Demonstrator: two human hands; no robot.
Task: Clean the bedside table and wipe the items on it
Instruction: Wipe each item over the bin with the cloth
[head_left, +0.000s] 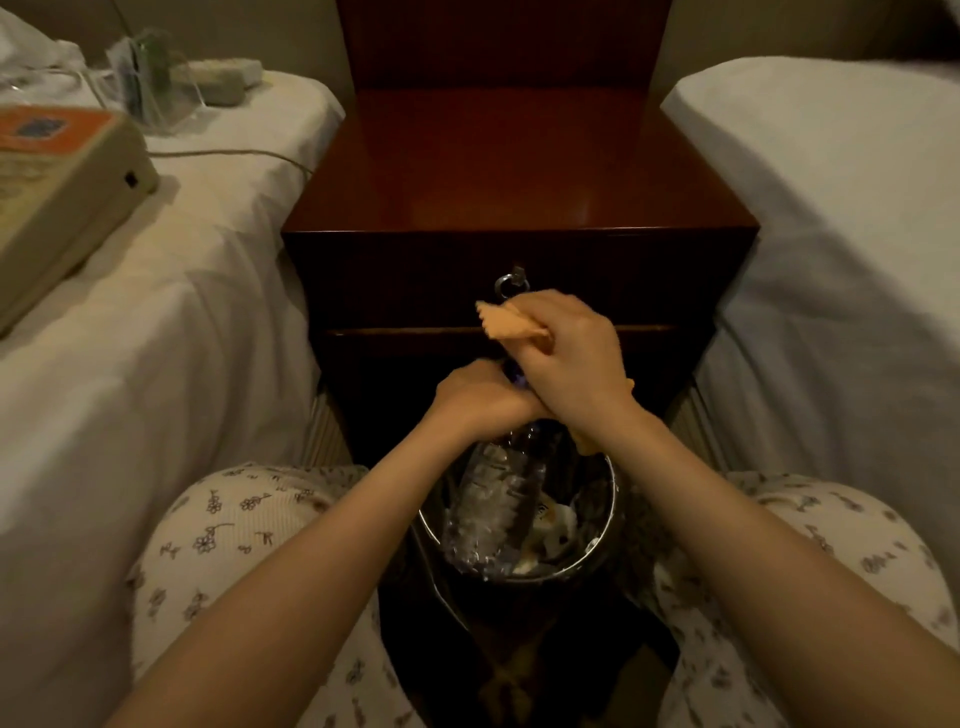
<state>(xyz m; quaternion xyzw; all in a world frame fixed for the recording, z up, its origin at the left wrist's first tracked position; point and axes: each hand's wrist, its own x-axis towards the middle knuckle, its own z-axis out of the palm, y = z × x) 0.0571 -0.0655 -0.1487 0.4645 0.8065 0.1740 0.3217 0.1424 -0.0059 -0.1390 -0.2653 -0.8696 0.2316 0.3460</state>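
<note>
Hands meet low in front of the dark wooden bedside table (519, 171), just under its drawer ring (511, 283). The left hand (480, 397) curls round the neck of a clear plastic bottle (493, 493), which hangs down towards a metal-rimmed bin (608, 525) between the person's knees. The right hand (566, 358) grips an orange cloth (511, 322) against the bottle's top. On the left bed (182, 312) lie a beige box (62, 182) and a cable (228, 153). A white pillow (831, 208) lies on the right.

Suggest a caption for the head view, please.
Left hand holds a plastic bottle over a bin; right hand holds an orange cloth against it.
</note>
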